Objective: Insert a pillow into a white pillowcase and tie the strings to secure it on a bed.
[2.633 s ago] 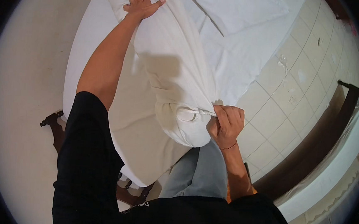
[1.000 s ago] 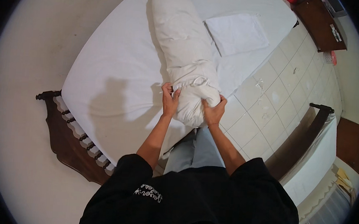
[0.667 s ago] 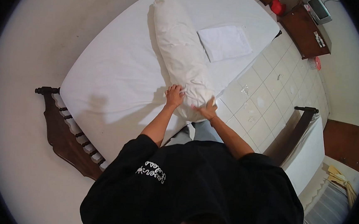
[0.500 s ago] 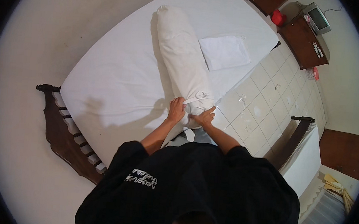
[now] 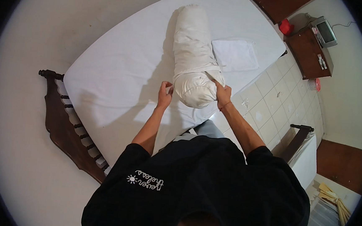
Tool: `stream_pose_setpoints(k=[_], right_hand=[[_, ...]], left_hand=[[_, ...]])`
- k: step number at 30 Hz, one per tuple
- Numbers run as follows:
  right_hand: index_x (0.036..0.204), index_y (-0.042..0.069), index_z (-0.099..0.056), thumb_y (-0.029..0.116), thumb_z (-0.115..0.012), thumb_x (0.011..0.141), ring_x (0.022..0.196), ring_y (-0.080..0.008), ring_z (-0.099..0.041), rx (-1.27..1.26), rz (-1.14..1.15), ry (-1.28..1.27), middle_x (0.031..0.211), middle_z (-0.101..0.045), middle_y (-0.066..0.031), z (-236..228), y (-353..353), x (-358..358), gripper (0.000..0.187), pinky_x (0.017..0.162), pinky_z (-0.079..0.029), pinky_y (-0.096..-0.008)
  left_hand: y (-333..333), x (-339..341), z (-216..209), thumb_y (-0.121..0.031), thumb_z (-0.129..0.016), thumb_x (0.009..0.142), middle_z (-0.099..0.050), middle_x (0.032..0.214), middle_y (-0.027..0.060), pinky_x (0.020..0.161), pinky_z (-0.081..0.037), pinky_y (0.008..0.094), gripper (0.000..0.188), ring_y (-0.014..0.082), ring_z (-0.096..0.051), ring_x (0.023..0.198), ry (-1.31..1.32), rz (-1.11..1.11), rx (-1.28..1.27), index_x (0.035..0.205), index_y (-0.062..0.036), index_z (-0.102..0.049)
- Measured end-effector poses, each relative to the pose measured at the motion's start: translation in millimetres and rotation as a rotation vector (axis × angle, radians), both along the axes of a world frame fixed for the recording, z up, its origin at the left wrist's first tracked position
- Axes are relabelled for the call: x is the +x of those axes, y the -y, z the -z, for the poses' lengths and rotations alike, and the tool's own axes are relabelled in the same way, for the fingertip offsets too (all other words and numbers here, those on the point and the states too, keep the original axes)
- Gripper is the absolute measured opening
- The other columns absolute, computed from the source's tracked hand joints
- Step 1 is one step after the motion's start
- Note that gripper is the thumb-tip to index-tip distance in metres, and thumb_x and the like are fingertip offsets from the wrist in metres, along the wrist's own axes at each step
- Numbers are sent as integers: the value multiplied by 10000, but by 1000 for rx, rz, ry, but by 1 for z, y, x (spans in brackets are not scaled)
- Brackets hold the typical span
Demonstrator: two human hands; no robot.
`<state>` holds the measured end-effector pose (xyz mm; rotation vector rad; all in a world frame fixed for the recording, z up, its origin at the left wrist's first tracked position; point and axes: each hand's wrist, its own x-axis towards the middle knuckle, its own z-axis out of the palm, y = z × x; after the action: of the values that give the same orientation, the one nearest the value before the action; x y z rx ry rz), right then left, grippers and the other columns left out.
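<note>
A long white bolster (image 5: 193, 38) lies on the bed, its near end raised toward me. A loose fabric cover wraps it, and the cover's open edge (image 5: 217, 77) flares out at the right of the near end. My right hand (image 5: 223, 96) is closed on this edge, beside the rounded end of the bolster. Just left of the same end, my left hand (image 5: 165, 96) is held with loosely curled fingers, a gap between thumb and fingers, and nothing seen in it. The bed (image 5: 121, 67) has a white sheet.
Beside the bolster lies a folded white cloth (image 5: 235, 56). A dark wooden bed frame end (image 5: 68, 134) stands at the left. Tiled floor (image 5: 270, 98) runs along the right, toward a brown cabinet (image 5: 309, 52) with a small television (image 5: 324, 31). Another bed (image 5: 305, 159) stands at lower right.
The bolster's near end has come up, and its far end has shifted right. My left hand has moved left, off the tied fabric. My right hand has moved up and right with the cover's edge.
</note>
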<state>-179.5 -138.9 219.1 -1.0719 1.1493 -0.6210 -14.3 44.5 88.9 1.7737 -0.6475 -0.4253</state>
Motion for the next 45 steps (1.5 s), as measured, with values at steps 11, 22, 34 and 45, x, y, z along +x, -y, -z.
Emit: stream_pose_setpoints(k=[11,22,34,45], right_hand=[[1529,228,-256,447,-831,664,1374,-433,-294,-993,-460,-570,1474,-367,-172,-10,-60,-23,1062,1115,-216,-578],[1358,383,-518,471,-845,538,1257,-340,-394,-1823,-515,-454,1405,-421,-73,-80,-33,21,887,1099,-167,-508],[1195,335,-507,179,-646,809,941,-232,-501,-1847,-1155,-613,1121,-500,-49,-46,-4,74,439,685,-410,-411],[1316,240,-547,279,-635,857,1174,-314,-537,-1523,-1532,-588,1210,-576,-113,-2,13,90,468,935,-391,-527]], left_hand=[[73,-64,-33,-157,-486,999,-442,910,20,872,-392,280,107,150,-438,898,-715,-501,-328,951,-83,-424],[57,-41,-125,-153,-538,976,-437,919,-26,874,-399,261,125,109,-451,909,-632,-373,-646,941,-126,-420],[47,-65,-156,-107,-406,1054,-408,859,-42,768,-324,209,143,68,-355,798,-369,-495,-458,945,-90,-497],[40,-76,-103,-142,-388,1060,-504,901,-14,821,-423,265,183,98,-479,849,-452,-510,-347,914,-100,-490]])
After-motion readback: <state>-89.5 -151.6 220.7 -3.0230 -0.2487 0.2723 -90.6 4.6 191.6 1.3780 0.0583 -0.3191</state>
